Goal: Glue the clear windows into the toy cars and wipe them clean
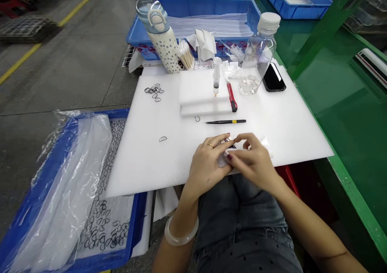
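My left hand (208, 162) and my right hand (252, 158) meet at the near edge of a white foam board (169, 152). Both pinch a small white cloth or wipe (225, 160) with a small dark part in it; I cannot make out the part. A gold ring is on my left hand and a pale bangle on that wrist. Black tweezers (225, 121) lie just beyond the hands. Two loose black rings (163, 139) (197, 119) lie on the board, and a small pile of rings (154, 90) sits at its far left.
A blue tray (133, 232) of black rings under clear plastic sits at lower left. Behind are a foam block (199, 93), syringe (216, 76), red pen tool (231, 97), clear bottle (261, 49), glass dish (249, 85), phone (273, 78), dotted water bottle (163, 39), cotton swabs (186, 56), blue bin (193, 7).
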